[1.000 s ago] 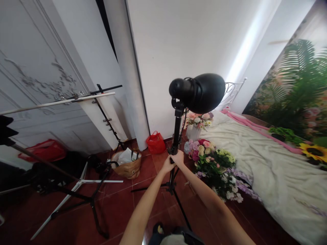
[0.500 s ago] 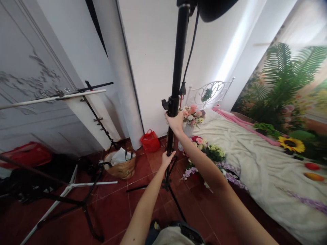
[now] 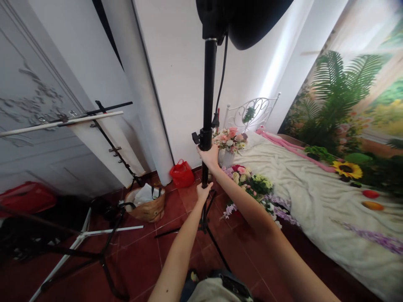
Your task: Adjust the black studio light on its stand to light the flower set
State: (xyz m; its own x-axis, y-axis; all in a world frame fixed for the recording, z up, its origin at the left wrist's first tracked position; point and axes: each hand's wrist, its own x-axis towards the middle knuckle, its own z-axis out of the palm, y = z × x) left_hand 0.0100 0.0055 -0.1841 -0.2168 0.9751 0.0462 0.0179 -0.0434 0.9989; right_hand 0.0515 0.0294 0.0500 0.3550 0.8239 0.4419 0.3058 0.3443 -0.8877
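A black light stand (image 3: 210,84) rises close in front of me, its tripod legs spread on the red tiles. My right hand (image 3: 209,157) is wrapped round the pole just beneath the collar with its locking knob (image 3: 195,138). Lower down, my left hand (image 3: 204,193) grips the same pole above the legs. At the top sits a black studio lamp head (image 3: 255,21), partly out of view. From it a black cable (image 3: 222,79) hangs beside the pole, ending in a plug (image 3: 215,120).
On the right, a bed with a cream blanket (image 3: 267,161) holds a sunflower (image 3: 347,169). Bouquets (image 3: 252,180) stand on the floor beside it. A red bag (image 3: 182,173) and a woven basket (image 3: 147,207) are ahead left. More stand legs (image 3: 85,237) spread at left.
The lamp head and upper pole have come lower and shifted left in view. Both hands keep their grip on the pole. The view has turned slightly right.
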